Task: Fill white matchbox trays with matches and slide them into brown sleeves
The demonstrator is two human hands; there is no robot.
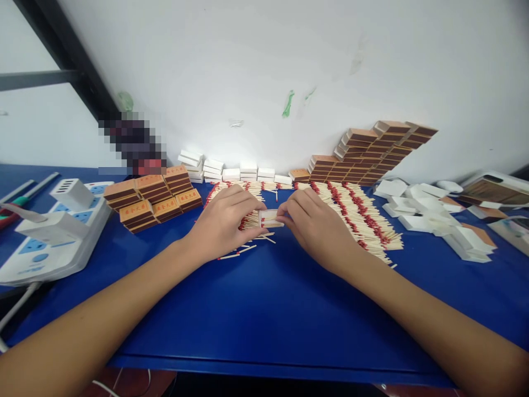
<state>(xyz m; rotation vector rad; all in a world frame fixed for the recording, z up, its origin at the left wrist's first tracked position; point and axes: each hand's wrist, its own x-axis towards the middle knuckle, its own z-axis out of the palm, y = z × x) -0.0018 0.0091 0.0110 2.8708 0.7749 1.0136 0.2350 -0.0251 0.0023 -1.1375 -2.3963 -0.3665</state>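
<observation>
Near the middle of the blue table (264, 309), my left hand (227, 223) pinches the left end of a small white matchbox tray (270, 216). Some matches with red heads lie inside the tray. My right hand (316, 226) has its thumb and forefinger closed at the tray's right end, by the match sticks; whether it grips the tray or a match is too small to tell. Rows of loose red-headed matches (372, 218) spread beyond and right of my right hand. More matches (250, 220) lie behind my left hand, and a few stray ones in front.
Brown matchboxes (165, 207) are stacked at the left, a taller stack (363, 157) by the wall. White trays (248, 171) line the wall; others (421, 209) lie heaped at the right. A power strip (82, 242) with plugs sits far left, a phone (496, 187) far right.
</observation>
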